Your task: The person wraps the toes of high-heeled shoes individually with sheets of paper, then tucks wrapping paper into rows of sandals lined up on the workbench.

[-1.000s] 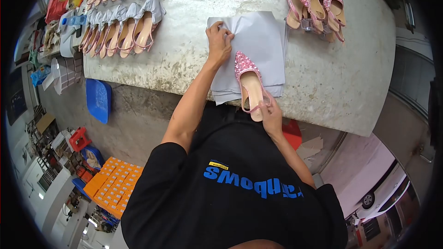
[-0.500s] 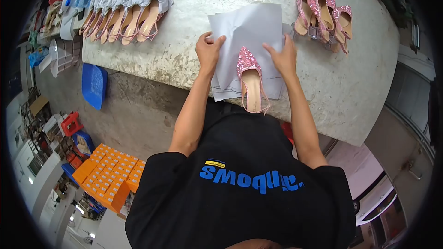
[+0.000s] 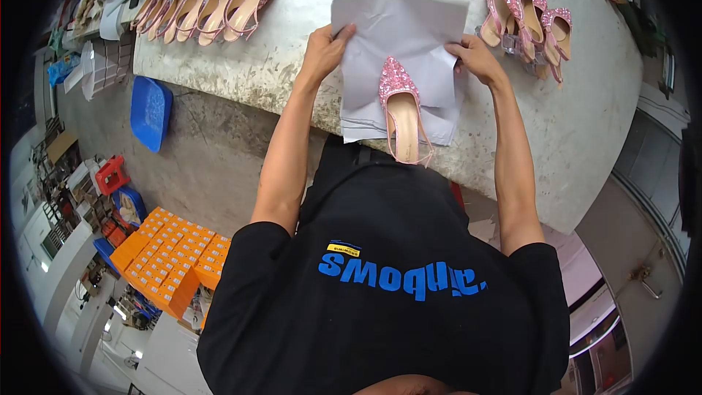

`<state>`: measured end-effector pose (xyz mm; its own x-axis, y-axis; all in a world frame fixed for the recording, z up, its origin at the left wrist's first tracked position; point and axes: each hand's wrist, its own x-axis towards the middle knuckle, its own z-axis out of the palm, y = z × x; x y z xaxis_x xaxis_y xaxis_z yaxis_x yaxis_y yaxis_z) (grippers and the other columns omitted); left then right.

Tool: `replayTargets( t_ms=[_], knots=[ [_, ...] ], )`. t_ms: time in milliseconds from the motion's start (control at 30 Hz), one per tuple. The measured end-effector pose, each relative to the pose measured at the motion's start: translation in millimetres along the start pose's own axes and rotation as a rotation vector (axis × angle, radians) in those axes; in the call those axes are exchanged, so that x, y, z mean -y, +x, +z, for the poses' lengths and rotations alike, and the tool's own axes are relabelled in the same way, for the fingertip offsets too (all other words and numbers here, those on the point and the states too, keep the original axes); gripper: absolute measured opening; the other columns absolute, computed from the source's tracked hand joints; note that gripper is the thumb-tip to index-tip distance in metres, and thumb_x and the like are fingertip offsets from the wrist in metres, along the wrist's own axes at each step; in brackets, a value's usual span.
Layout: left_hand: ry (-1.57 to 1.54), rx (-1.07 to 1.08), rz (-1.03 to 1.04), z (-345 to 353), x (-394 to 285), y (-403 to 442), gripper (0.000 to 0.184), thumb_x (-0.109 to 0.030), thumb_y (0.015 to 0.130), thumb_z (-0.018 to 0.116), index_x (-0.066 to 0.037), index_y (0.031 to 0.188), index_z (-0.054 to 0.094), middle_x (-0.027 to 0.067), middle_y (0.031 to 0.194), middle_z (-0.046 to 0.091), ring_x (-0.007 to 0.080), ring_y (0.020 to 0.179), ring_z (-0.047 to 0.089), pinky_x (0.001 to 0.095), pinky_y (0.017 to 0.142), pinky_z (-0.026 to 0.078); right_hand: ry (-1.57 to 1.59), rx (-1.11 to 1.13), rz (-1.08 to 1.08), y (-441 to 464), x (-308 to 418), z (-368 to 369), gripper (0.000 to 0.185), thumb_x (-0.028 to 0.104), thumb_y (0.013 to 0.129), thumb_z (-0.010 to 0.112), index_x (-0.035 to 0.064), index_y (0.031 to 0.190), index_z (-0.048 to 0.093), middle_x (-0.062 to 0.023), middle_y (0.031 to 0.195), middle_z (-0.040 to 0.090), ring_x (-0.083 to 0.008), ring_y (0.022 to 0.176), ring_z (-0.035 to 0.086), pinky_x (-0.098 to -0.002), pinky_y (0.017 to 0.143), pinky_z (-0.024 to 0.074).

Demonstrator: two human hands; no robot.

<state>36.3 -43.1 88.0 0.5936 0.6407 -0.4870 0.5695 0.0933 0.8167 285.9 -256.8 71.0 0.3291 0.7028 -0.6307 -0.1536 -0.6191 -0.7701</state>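
Observation:
A pink glittery slingback shoe [image 3: 399,106] lies on a stack of white paper sheets [image 3: 362,118] at the table's front edge, toe pointing away from me and heel end toward my body. My left hand [image 3: 327,45] pinches the left edge of the top sheet [image 3: 395,11]. On the other side, my right hand [image 3: 475,55] grips the same sheet's right edge. The sheet's far part is raised and bent beyond the shoe's toe. Neither hand touches the shoe.
Several pink glittery shoes [image 3: 523,14] stand at the right on the table [image 3: 578,113]. A row of shoes with wrapped toes [image 3: 212,4] is at the upper left. A blue stool [image 3: 151,113] and orange boxes [image 3: 164,256] are on the floor at the left.
My right hand let go of the shoe and took the paper's right edge. My left hand now holds the left edge. The top sheet has lifted at its far part.

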Motion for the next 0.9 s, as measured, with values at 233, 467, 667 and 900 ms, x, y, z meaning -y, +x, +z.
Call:
replayTargets(
  t_ms=[233, 467, 667, 900],
  knots=[
    [0.124, 0.375, 0.699, 47.6, 19.2, -85.8, 0.033, 0.001, 0.076, 0.057, 0.0, 0.105, 0.072, 0.0144, 0.095, 0.071, 0.0229, 0.083, 0.064, 0.0312, 0.075, 0.053, -0.077, -0.216, -0.194, -118.8, -18.0, 142.1, 0.025, 0.001, 0.083, 0.052, -0.0004, 0.099, 0.072, -0.0172, 0.086, 0.07, -0.0304, 0.074, 0.064, -0.0385, 0.075, 0.0513],
    [0.925, 0.541, 1.118, 82.3, 59.1, -94.0, 0.032, 0.003, 0.074, 0.058, 0.002, 0.102, 0.072, 0.0184, 0.107, 0.069, 0.0332, 0.098, 0.062, 0.0362, 0.087, 0.051, -0.483, -0.231, -0.57, -89.9, -5.0, 104.9, 0.05, 0.003, 0.08, 0.064, -0.0003, 0.129, 0.058, -0.0167, 0.102, 0.068, -0.0318, 0.083, 0.064, -0.0361, 0.075, 0.0522],
    [0.508, 0.027, 0.946, 49.1, -2.0, -86.7, 0.046, -0.007, 0.078, 0.063, 0.006, 0.122, 0.059, 0.0205, 0.135, 0.055, 0.0396, 0.122, 0.051, 0.0423, 0.102, 0.044, -1.061, -0.003, -0.491, -43.6, -17.2, 111.8, 0.068, 0.01, 0.08, 0.066, -0.0063, 0.141, 0.042, -0.022, 0.112, 0.064, -0.0316, 0.094, 0.065, -0.0368, 0.08, 0.0518],
    [0.948, 0.218, 0.979, 80.3, 34.8, -22.9, 0.049, -0.012, 0.077, 0.066, 0.008, 0.12, 0.054, 0.0212, 0.118, 0.057, 0.0358, 0.111, 0.055, 0.0421, 0.101, 0.045, -1.065, 0.001, -0.161, -44.6, -24.4, 136.7, 0.071, 0.015, 0.089, 0.06, -0.008, 0.148, 0.029, -0.0255, 0.123, 0.058, -0.0353, 0.104, 0.062, -0.0407, 0.086, 0.0506]
  ],
)
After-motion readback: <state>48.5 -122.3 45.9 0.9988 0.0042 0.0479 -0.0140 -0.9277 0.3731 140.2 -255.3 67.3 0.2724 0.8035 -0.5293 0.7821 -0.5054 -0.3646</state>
